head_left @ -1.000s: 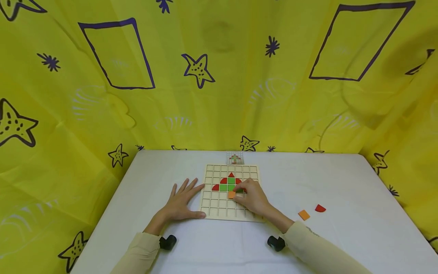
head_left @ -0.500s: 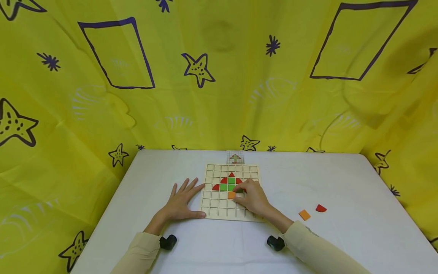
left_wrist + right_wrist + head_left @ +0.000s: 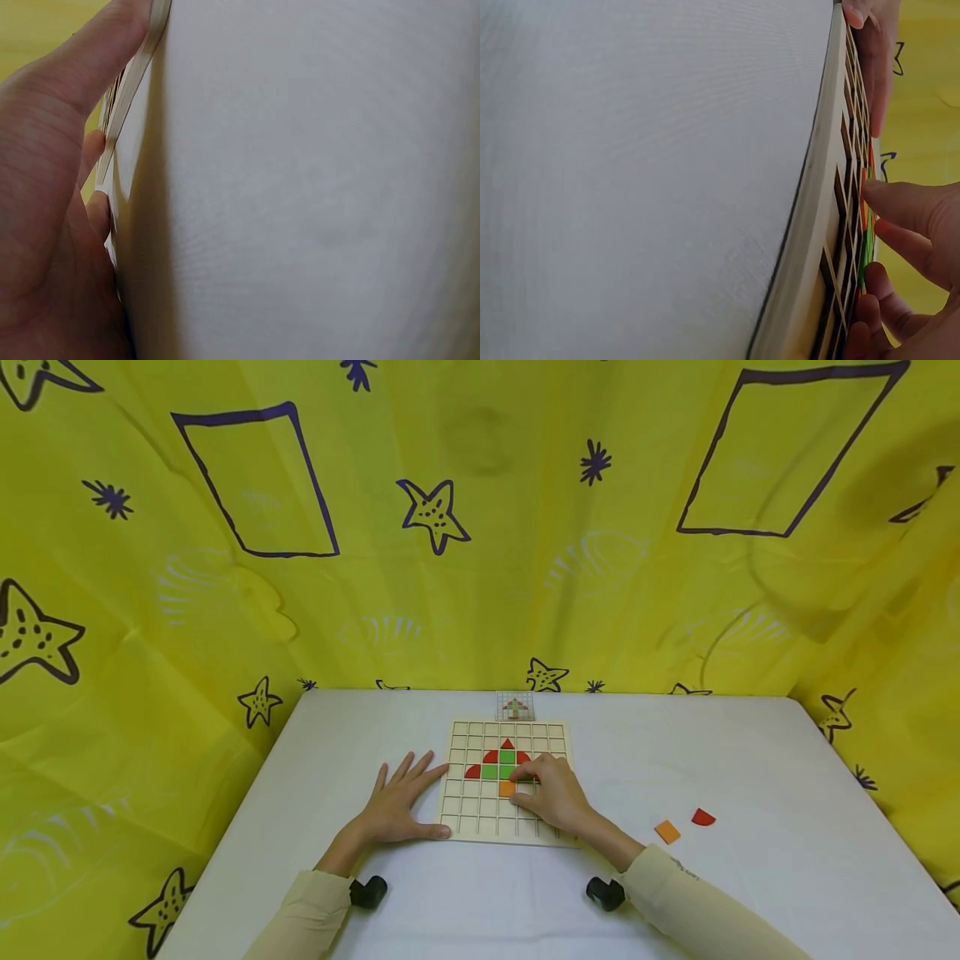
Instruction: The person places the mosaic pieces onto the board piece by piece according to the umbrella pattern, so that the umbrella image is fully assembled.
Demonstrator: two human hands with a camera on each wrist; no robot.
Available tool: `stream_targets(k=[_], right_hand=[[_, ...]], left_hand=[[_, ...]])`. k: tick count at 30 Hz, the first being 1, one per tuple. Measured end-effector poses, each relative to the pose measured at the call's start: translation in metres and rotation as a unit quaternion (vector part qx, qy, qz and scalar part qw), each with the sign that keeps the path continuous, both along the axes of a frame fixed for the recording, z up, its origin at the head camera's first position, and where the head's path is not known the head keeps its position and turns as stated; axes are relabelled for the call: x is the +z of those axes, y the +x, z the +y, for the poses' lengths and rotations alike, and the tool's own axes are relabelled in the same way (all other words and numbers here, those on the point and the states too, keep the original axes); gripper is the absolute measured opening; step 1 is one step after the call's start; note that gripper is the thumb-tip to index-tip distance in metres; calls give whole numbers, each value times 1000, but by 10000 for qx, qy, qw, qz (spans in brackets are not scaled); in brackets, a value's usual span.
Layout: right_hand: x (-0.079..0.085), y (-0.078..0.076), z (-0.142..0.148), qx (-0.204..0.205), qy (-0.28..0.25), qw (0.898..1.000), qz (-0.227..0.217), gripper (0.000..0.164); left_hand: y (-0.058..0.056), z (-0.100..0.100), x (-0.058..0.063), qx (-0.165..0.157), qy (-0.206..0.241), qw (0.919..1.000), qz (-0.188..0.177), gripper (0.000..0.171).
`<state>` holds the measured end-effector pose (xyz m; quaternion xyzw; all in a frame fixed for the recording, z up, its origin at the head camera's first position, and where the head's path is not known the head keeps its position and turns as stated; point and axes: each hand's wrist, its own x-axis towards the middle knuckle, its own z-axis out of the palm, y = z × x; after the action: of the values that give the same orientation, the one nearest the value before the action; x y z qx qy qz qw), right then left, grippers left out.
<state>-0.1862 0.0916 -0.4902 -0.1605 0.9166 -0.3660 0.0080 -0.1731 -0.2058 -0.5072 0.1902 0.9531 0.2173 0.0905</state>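
Observation:
A wooden grid board [image 3: 460, 807] lies on the white table. Green square tiles [image 3: 507, 757] with red curved tiles [image 3: 472, 772] at their sides and a red triangle [image 3: 507, 744] on top fill cells near its middle. Just below the green ones, my right hand [image 3: 557, 793] pinches an orange square tile [image 3: 506, 789] between thumb and forefinger, down at the grid. The right wrist view shows that thumb [image 3: 900, 204] against the orange piece. My left hand [image 3: 393, 808], fingers spread, touches the board's left edge with its thumb and a fingertip. The right hand covers part of the grid.
Right of the board lie another orange square [image 3: 667, 832] and a red quarter-round tile [image 3: 703, 817]. A small pattern card [image 3: 514, 706] is beyond the board's far edge. A yellow curtain [image 3: 480, 610] stands behind the table. Black devices [image 3: 368, 892] sit at both wrists.

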Motion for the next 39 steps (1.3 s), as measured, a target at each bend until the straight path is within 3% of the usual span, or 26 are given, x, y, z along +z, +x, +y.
stream_targets(k=[5,11,14,23,32,39], right_hand=[[4,1,9,347,-402,9984,-170,25],[10,6,30,1074,-849,9906,1,41],[13,10,42,1189,-976,9881,-35,48],[19,27,87,993,-1111,9886,-204,53],[20,53,140,674,-1232,9895,333,50],[12,72,172,306,-1136,9907,682,48]], left_hand=[[0,0,0,-34,40,10000,5,103],[1,0,2,-49,78,10000,0,103],[2,0,3,-42,68,10000,10,102],[2,0,3,-55,44,10000,16,102],[2,0,1,-29,9,10000,55,103],[1,0,1,-15,-9,10000,24,103]])
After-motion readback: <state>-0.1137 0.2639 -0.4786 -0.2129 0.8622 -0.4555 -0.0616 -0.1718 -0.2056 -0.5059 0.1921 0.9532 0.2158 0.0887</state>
